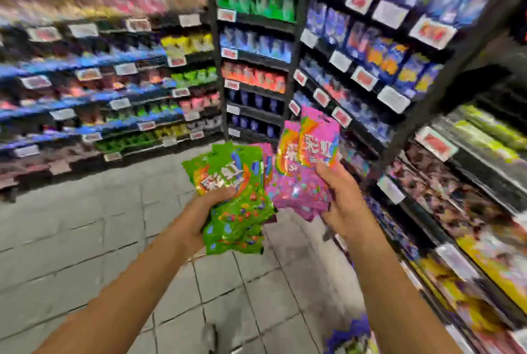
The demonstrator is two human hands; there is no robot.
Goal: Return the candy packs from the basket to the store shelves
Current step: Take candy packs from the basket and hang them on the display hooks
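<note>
Sorting: keep the green candy packs (233, 205) and pink candy packs (305, 171) apart, and match colours to shelf rows.
Left hand (199, 219): fingers curled under the green stack, thumb on top.
Right hand (342, 202): clasping the pink stack.
Shelves (256, 74): full of blurred packets.
Basket: unseen.

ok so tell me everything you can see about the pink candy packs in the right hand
The pink candy packs are a small fanned bunch of glossy, flexible pouches, bright pink with a rainbow swirl, white lettering and printed coloured candies. They stand roughly upright, tops tilted slightly right. The right hand grips their lower right edge, thumb across the front. Their left edge overlaps the green candy packs held in the left hand. The exact count is unclear.
</note>
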